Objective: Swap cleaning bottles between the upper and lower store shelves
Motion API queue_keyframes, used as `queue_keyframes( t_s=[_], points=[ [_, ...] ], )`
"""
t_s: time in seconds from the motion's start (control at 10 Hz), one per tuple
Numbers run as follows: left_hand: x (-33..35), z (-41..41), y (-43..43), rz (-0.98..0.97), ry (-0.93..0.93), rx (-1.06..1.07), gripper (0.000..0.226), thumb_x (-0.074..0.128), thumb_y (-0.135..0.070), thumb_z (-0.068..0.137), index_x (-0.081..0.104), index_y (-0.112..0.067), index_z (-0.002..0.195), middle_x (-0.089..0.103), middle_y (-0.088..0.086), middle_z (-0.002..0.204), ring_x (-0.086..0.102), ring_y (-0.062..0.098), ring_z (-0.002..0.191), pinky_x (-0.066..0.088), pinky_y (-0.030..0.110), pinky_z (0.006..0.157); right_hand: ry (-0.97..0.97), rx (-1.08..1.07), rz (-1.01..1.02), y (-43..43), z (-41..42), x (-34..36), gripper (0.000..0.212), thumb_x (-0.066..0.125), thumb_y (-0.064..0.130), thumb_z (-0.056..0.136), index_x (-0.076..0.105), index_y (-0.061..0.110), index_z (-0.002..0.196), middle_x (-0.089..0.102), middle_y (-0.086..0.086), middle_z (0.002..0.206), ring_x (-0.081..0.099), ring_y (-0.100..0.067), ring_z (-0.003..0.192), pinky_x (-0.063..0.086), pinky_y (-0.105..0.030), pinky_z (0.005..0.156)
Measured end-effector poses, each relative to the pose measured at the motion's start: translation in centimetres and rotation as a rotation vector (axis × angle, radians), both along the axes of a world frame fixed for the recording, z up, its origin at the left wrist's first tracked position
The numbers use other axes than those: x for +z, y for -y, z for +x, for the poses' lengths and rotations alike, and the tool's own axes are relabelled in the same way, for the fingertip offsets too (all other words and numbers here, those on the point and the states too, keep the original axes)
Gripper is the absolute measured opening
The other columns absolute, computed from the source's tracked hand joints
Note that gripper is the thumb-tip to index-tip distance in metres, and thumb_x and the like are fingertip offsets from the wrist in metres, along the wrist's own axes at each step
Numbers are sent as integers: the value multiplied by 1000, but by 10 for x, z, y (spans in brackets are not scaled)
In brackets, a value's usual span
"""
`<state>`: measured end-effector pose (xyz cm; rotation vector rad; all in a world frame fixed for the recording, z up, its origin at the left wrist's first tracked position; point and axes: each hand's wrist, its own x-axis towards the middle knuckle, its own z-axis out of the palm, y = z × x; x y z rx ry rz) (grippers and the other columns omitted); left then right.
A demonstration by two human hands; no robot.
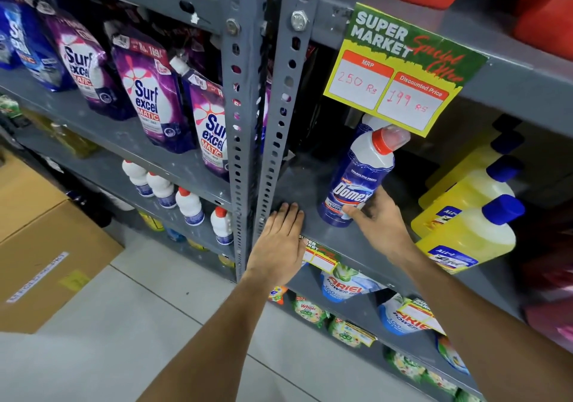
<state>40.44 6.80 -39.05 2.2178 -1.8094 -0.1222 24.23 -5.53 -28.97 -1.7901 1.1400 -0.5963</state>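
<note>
A: We are starting with our hands. Our right hand [376,220] is wrapping around the lower body of the Domex bottle [356,181], thumb across the label, fingers behind it. Our left hand [280,240] is lying flat and spread on the shelf edge, gripping nothing.

B: Why flat like that?

A: We are probably bracing ourselves against the grey metal shelf [313,190] while the other arm is reaching in. Now, going by size: the shelving is painted steel, scuffed and dusty, with a perforated upright [273,122] beside our left hand. The bottle is standing on that shelf, leaning back a little towards the yellow price card [400,69] hanging from the shelf above.

B: And its neighbours?

A: To the right, the yellow bottles [468,212] with blue caps are lying tilted in a row, translucent plastic. Below us, soft pouches are filling the lower shelf [366,308].

B: How will the bottle handle?

A: We are judging it as smooth, rigid plastic, a rounded body narrowing to an angled neck with a red collar and a pale cap [390,138]. Holding it low is keeping it steady, whether we are setting it down or lifting it; we cannot tell which.
</note>
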Motion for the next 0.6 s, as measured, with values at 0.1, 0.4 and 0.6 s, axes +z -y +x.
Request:
queue_keyframes(
  t_s=[0.1,0.4,0.6],
  points=[
    [0,0,0,8,0,4,61,25,-37,103,15,-8,156,17,10,165,7,26,153,-2,39,125,-19,-1,-4,0,1,-1,61,74,20,90,46,16,144,61,-3,141,61,-20,125,52,-44,104],
    [7,3,2,88,3,-27,62,23,-37,103,10,-7,156,10,10,166,3,26,153,0,40,125,-93,-2,-21,0,-2,0,65,76,24,89,43,17,145,59,-2,143,60,-19,126,53,-42,102],
    [25,-7,-2,20,-58,14,64,21,-41,104,10,-6,156,13,12,166,7,24,153,8,41,125,-36,-32,-52,-12,-20,13,74,76,27,89,37,19,150,59,11,124,64,-5,105,50,-10,73]
  ],
)
